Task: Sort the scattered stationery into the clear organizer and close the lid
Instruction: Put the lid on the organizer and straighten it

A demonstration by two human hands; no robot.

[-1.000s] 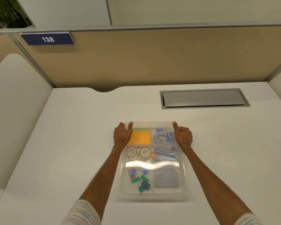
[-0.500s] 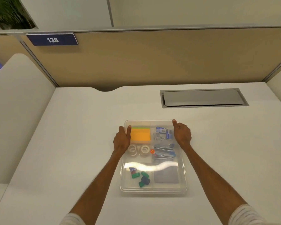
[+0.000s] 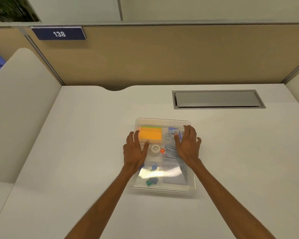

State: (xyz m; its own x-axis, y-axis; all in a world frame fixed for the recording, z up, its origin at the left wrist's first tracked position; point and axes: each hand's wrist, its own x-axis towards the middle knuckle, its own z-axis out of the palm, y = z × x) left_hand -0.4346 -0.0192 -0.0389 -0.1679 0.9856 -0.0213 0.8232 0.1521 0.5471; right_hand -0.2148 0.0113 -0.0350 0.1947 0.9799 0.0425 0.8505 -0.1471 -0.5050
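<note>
The clear organizer lies flat on the white desk with its transparent lid down over the compartments. Through the lid I see orange sticky notes, a tape roll, a small orange ball, blue-white packets, metal pens or clips, green and blue clips and a grey pad. My left hand hovers over the box's left side, fingers spread. My right hand hovers over the right side, fingers apart. Neither holds anything.
A grey metal cable hatch is set into the desk at the back right. A tan partition with a blue "138" sign closes the back. A white side panel stands on the left.
Both hands have let go of the organizer's far corners and drawn back toward me, fingers now spread above the lid. The view shifted slightly.
</note>
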